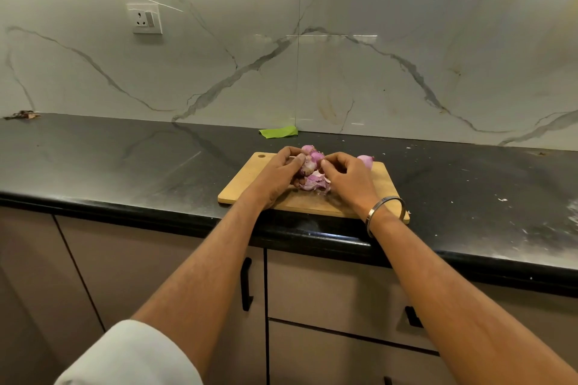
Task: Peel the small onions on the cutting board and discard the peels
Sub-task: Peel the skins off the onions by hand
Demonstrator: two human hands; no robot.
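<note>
Holding a small onion (308,166) tight, the left hand (283,170) curls round it while the right hand (342,173) pinches its skin. Peels (312,183) lie under both hands on the cutting board (384,187). A hard tug might make the purple, shiny onion slip onto the bench (125,159).

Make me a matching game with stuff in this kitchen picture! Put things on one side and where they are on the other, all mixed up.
Things:
1. Cutting board
2. Green scrap
3. Power socket
4. Metal bangle

Places:
A. on the marble wall
B. on the right wrist
C. on the black counter, under both hands
D. at the back of the counter, against the wall

Pairs: 1-C, 2-D, 3-A, 4-B
</note>
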